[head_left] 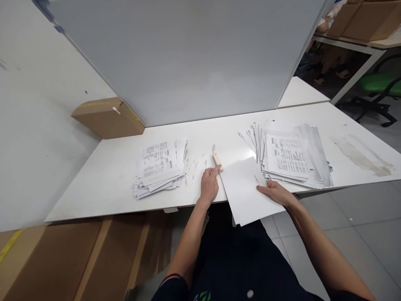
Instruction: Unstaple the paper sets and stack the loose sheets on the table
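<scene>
My left hand (209,184) is at the front middle of the white table, its fingers curled and the index finger pressing on the near end of a small cream stapler (216,159). A corner of a white paper sheet (244,188) meets that end of the stapler. My right hand (275,192) pinches the sheet at its right edge, thumb on top and fingers underneath. A little small print shows near that thumb. The sheet's lower part hangs over the table edge; whether it is one sheet or more I cannot tell.
A pile of printed papers (161,167) lies left, and a larger, untidy paper stack (291,154) right. Behind rises a grey-white panel (194,58). One cardboard box (109,117) stands at the back left; larger cartons (62,259) are below. A green chair (380,85) is far right.
</scene>
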The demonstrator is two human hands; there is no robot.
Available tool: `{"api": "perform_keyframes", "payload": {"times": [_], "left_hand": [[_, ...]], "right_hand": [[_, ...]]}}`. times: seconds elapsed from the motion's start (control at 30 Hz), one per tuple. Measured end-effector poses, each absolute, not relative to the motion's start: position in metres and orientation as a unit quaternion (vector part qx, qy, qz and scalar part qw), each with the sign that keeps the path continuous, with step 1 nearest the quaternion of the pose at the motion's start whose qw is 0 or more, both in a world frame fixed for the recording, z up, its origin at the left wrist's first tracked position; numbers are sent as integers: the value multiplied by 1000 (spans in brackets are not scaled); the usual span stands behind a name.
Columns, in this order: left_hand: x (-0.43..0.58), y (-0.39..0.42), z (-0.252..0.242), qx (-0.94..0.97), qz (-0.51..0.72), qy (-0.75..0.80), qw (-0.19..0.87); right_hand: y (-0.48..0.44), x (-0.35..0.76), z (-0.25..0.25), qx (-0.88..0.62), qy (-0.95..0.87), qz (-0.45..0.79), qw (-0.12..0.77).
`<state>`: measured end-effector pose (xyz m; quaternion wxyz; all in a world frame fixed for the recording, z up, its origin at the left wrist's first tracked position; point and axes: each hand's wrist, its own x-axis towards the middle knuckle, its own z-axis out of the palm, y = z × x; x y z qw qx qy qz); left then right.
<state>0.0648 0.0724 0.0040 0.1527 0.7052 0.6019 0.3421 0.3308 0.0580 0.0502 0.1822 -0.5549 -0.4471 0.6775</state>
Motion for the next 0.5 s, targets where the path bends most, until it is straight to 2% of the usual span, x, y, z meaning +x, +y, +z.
{"api": "perform_keyframes", "payload": {"times": [0.5], "left_hand": [[64,70,-2,707,347,602,132]], "right_hand": [[60,327,70,-601,-479,617,170]]}}
